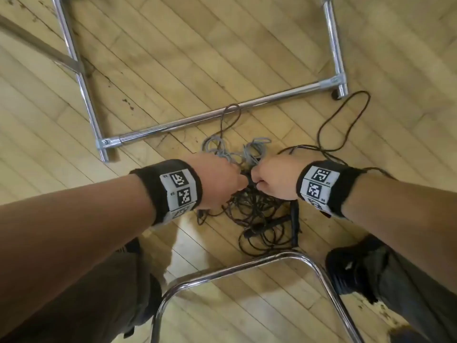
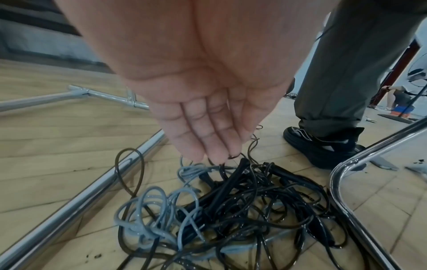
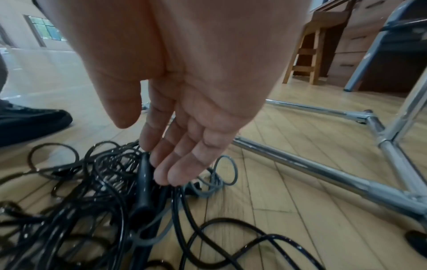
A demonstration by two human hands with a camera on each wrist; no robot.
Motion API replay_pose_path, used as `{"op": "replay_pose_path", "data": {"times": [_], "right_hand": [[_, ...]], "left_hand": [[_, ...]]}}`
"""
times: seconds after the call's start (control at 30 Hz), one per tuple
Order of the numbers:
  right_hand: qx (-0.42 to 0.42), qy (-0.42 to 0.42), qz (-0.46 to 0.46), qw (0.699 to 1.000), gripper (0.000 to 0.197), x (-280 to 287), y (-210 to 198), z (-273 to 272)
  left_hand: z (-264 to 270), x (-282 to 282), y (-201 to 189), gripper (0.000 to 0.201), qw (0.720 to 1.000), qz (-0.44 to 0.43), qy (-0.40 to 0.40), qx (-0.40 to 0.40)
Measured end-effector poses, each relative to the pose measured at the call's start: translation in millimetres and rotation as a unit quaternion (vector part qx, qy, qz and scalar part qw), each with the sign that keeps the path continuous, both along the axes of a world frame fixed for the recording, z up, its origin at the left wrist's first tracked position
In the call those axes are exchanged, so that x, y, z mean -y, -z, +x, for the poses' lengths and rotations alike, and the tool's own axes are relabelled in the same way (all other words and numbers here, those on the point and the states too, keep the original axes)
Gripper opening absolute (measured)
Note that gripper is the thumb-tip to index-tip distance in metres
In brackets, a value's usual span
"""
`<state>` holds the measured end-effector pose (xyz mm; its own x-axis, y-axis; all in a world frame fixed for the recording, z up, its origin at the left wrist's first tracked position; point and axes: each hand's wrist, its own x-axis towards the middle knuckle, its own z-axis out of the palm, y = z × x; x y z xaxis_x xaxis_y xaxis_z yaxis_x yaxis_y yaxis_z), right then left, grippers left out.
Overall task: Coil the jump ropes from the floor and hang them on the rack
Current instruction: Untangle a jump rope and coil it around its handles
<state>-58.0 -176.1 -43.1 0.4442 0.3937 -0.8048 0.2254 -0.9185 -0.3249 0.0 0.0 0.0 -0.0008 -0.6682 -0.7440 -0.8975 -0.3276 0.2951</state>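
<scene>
Pale wooden floor [image 1: 247, 45] all round, planks running on a slant, dark scuffs and specks scattered across it. A curved chrome chair leg [image 1: 247, 264] arcs in close at the bottom of the head view. Over on the right wrist side, a wooden stool [image 3: 307, 53] stands by a cabinet with drawers [image 3: 353, 45], and a dark chair [image 3: 397, 36] on grey legs sits just beside. Far left there, a window [image 3: 46, 29] shows green outside, daylight washing the floor.

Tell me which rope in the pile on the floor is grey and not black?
The grey rope is the one bunched at the far side of the pile, toward the rack bar. The black ropes fill the near side.
</scene>
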Motion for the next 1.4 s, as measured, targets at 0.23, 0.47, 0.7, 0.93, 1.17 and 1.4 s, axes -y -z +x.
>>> {"op": "replay_pose_path", "data": {"times": [0.23, 0.47, 0.7, 0.93, 1.17, 1.4], "right_hand": [[-0.047, 0.008, -0.014, 0.999, 0.033, -12.0, 38.3, -7.7], [-0.024, 0.074, 0.019, 0.997, 0.022, -22.6, 43.9, -7.2], [-0.029, 0.181, 0.142, 0.973, 0.011, -12.5, 11.4, 4.5], [-0.058, 0.220, 0.149, 0.962, 0.023, -13.4, 7.1, 12.3], [-0.106, 0.221, 0.098, 0.965, 0.012, -7.7, -6.2, 4.1], [-0.091, 0.270, 0.113, 0.952, 0.010, 4.5, -82.5, 4.8]], "left_hand": [[3.9, -4.1, 31.5, 0.034, 0.997, 0.054, -0.062, -0.006], [0.1, -20.3, 58.5, 0.042, 0.986, 0.071, -0.149, 0.009], [-12.8, -26.7, 64.8, 0.041, 0.981, 0.028, -0.192, -0.016], [-7.8, -22.2, 60.2, 0.021, 0.977, 0.060, -0.198, -0.042], [0.7, -6.1, 27.5, 0.009, 0.963, 0.055, -0.255, -0.070], [12.1, 18.1, -67.4, 0.010, 0.962, 0.003, -0.271, -0.019]]}}
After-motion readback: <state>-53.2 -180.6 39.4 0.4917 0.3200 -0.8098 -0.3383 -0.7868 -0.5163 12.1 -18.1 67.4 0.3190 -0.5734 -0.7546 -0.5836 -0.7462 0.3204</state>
